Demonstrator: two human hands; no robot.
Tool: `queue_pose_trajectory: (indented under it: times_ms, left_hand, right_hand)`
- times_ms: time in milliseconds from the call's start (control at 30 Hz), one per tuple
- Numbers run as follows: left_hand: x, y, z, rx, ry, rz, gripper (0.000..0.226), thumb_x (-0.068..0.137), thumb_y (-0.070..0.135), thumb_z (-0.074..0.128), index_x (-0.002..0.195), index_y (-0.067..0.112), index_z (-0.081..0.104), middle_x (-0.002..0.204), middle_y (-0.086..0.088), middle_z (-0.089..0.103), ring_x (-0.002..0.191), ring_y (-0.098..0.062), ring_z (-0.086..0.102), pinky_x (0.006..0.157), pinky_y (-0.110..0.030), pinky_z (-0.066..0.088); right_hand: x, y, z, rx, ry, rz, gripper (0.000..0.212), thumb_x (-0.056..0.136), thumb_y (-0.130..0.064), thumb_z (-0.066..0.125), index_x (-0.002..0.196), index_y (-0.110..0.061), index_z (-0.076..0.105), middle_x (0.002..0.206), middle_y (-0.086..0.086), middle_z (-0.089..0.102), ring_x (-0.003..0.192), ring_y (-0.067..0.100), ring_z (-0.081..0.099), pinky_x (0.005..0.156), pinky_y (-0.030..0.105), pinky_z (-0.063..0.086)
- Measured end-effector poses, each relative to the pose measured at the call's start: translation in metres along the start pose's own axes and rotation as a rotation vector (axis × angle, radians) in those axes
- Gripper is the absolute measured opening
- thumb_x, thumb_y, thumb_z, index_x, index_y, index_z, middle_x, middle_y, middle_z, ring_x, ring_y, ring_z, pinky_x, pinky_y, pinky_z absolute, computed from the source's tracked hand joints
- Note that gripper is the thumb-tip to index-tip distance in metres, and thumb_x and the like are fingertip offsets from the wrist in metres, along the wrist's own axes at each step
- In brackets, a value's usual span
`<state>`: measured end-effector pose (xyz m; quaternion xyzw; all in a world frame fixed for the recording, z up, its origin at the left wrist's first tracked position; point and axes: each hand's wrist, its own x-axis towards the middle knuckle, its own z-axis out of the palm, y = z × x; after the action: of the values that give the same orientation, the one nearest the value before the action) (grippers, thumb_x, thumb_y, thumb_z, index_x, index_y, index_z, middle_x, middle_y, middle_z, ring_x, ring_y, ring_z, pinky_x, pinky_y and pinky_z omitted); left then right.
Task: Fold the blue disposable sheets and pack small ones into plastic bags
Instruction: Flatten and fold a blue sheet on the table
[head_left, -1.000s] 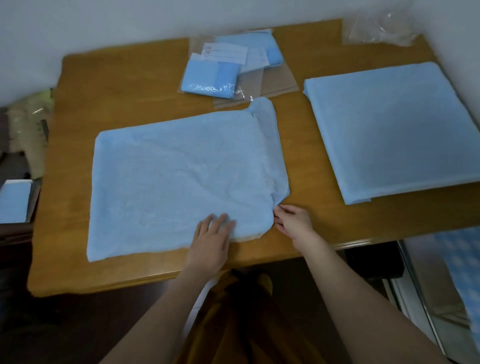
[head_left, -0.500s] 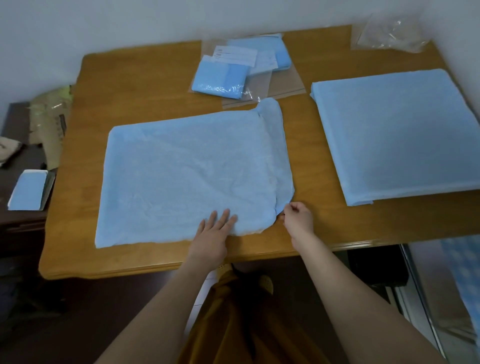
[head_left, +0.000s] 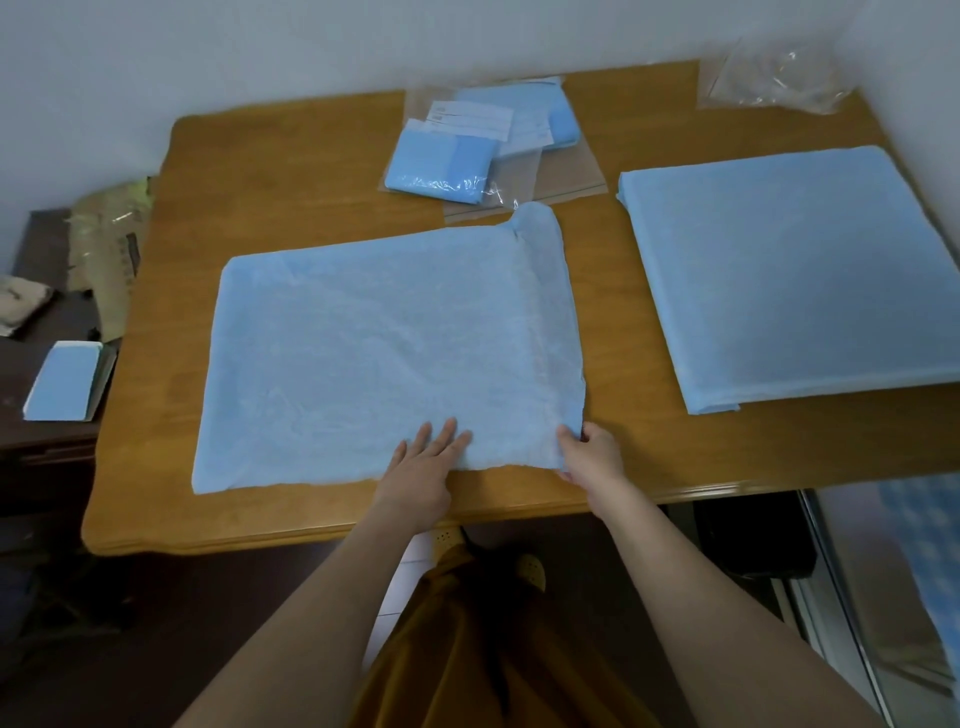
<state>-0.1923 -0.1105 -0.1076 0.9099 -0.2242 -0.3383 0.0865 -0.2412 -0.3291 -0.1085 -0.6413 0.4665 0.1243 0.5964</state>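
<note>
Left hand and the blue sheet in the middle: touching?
Touching. The head view shows the left hand lying flat with straight fingers on the near edge of the blue sheet, no gap visible between them.

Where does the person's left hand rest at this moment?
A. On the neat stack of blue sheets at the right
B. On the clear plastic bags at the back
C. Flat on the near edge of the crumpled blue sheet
C: the left hand lies with straight fingers on the crumpled blue disposable sheet, while the right hand pinches its near right corner.
</note>
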Motion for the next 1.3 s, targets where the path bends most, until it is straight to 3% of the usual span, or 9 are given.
queue_pose_trajectory:
  times_ms: [233,300,400,467,667,833,933,1033,1300]
  left_hand:
    - [0.000,0.002,-0.005,-0.026,-0.016,0.008,0.081,0.088,-0.004,0.034,0.154,0.034,0.005,0.161,0.009,-0.008,0.148,-0.020,-0.012,0.120,-0.044,0.000]
    - [0.001,0.001,-0.010,-0.075,-0.031,0.020,0.076,0.089,-0.004,0.034,0.154,0.032,0.013,0.162,0.009,-0.003,0.149,-0.019,-0.007,0.120,-0.044,0.002]
    - [-0.003,-0.002,-0.017,-0.174,0.024,0.018,0.070,0.087,-0.003,0.036,0.151,0.027,0.028,0.161,0.004,0.011,0.148,-0.017,0.010,0.120,-0.042,0.012]
    - [-0.007,-0.010,-0.019,-0.183,0.093,-0.005,0.068,0.086,-0.002,0.039,0.149,0.022,0.033,0.160,0.000,0.018,0.146,-0.018,0.021,0.118,-0.041,0.019]
    - [-0.020,-0.061,-0.029,-0.207,0.112,-0.106,0.058,0.089,0.000,0.038,0.145,0.017,0.039,0.159,0.000,0.020,0.139,-0.024,0.034,0.111,-0.034,0.032]
    - [-0.032,-0.114,-0.046,-0.245,0.224,-0.184,0.057,0.087,0.000,0.044,0.142,0.015,0.044,0.156,-0.005,0.025,0.135,-0.027,0.039,0.109,-0.035,0.035]
    - [-0.040,-0.148,-0.058,-0.217,0.311,-0.323,0.053,0.087,0.004,0.048,0.139,0.012,0.044,0.152,-0.009,0.027,0.130,-0.030,0.041,0.105,-0.038,0.037]
    - [-0.048,-0.184,-0.066,-0.125,0.246,-0.350,0.048,0.091,0.019,0.052,0.138,0.018,0.041,0.145,-0.008,0.028,0.126,-0.030,0.034,0.100,-0.041,0.041]
    - [-0.043,-0.206,-0.068,0.053,0.174,-0.233,0.052,0.093,0.041,0.055,0.137,0.020,0.037,0.138,-0.012,0.031,0.121,-0.032,0.036,0.097,-0.039,0.042]
  right_hand:
    - [-0.005,0.001,-0.011,-0.156,0.335,-0.056,0.029,0.091,-0.020,0.064,0.116,-0.013,0.051,0.102,0.002,0.058,0.069,0.007,0.050,0.052,0.023,0.039]
    - [-0.010,-0.003,-0.007,-0.282,0.406,-0.211,0.026,0.089,-0.012,0.063,0.112,-0.015,0.050,0.108,0.000,0.052,0.078,0.012,0.053,0.059,0.024,0.042]
    - [-0.018,-0.010,0.008,-0.488,0.335,-0.587,0.018,0.088,-0.007,0.059,0.103,-0.016,0.060,0.109,-0.004,0.047,0.103,0.014,0.049,0.080,0.021,0.040]
    - [-0.020,-0.016,0.022,-0.559,0.183,-0.668,0.021,0.089,-0.006,0.055,0.107,-0.014,0.064,0.114,-0.003,0.051,0.114,0.014,0.047,0.090,0.018,0.036]
    - [-0.019,-0.029,0.056,-0.750,0.167,-0.311,0.046,0.092,-0.017,0.054,0.137,-0.014,0.047,0.154,0.008,0.022,0.142,0.026,0.020,0.112,0.029,0.024]
    - [-0.045,-0.031,0.107,-0.880,0.238,-0.368,0.053,0.093,-0.013,0.051,0.144,-0.016,0.037,0.162,0.004,-0.005,0.148,0.027,-0.002,0.119,0.041,0.015]
    - [-0.053,-0.034,0.148,-0.862,0.116,-0.314,0.059,0.093,-0.017,0.051,0.149,-0.020,0.031,0.162,0.003,-0.005,0.148,0.026,0.001,0.120,0.039,0.016]
    - [-0.059,-0.035,0.182,-0.833,0.154,-0.227,0.066,0.091,-0.016,0.054,0.150,-0.018,0.025,0.162,0.006,-0.001,0.148,0.028,0.003,0.119,0.041,0.017]
    - [-0.082,-0.014,0.197,-0.556,0.637,-0.086,0.052,0.085,-0.039,0.067,0.123,-0.011,0.044,0.132,0.015,0.033,0.116,0.035,0.036,0.093,0.042,0.037]
